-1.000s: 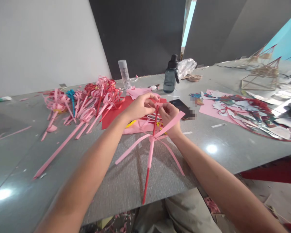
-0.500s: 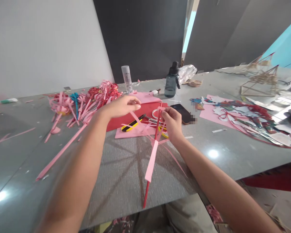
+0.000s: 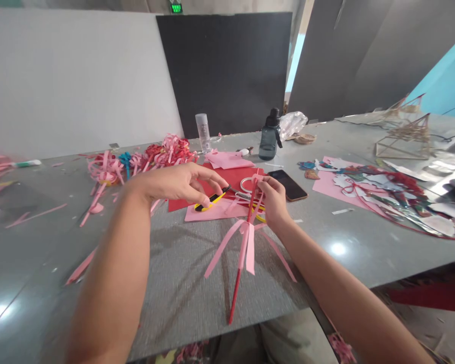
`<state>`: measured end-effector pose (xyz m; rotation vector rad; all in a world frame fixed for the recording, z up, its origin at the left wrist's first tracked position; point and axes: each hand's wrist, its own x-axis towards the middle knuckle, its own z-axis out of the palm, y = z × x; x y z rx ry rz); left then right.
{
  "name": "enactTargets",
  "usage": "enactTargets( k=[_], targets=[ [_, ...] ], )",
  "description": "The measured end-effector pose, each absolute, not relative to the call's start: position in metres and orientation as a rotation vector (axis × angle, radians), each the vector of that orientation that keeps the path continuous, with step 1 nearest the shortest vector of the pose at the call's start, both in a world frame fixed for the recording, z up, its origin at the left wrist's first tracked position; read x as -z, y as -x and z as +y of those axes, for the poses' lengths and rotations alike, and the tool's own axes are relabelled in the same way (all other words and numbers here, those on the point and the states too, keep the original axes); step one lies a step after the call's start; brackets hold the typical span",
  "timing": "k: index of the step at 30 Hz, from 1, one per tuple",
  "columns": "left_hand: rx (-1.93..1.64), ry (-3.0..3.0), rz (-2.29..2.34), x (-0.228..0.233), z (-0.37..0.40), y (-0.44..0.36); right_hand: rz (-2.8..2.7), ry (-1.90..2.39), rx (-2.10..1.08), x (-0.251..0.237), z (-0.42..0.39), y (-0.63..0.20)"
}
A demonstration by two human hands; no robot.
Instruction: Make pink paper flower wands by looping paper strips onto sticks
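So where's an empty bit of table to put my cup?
Bare grey table shows at the near left, between the left arm and the edge. Another patch lies between the right hand and the cut-out pile. It's crowded around the red sheet, cutter, phone and pink flowers.

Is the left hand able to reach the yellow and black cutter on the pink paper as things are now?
Probably yes. The left hand hovers open just above the yellow and black cutter, fingertips almost on it, and nothing lies between them. The right hand holds the red stick apart from it.
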<state>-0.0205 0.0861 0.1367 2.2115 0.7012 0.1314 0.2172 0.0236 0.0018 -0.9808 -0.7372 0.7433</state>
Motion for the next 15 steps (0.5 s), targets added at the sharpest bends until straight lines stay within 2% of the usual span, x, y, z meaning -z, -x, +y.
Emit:
enactTargets(
  k=[4, 10, 15],
  targets=[
    [-0.174, -2.297, 0.812, -0.130, 0.085, 0.011, -0.710, 0.918, -0.812, -0.001, 0.024, -0.218],
    [-0.432, -2.418, 1.025, -0.115, 0.103, 0.011, -0.689, 0.807, -0.923, -0.007, 0.021, -0.217],
    [-0.773, -2.173, 0.975, -0.095, 0.115, 0.001, -0.697, 0.734, -0.984, -0.014, 0.018, -0.215]
  ],
)
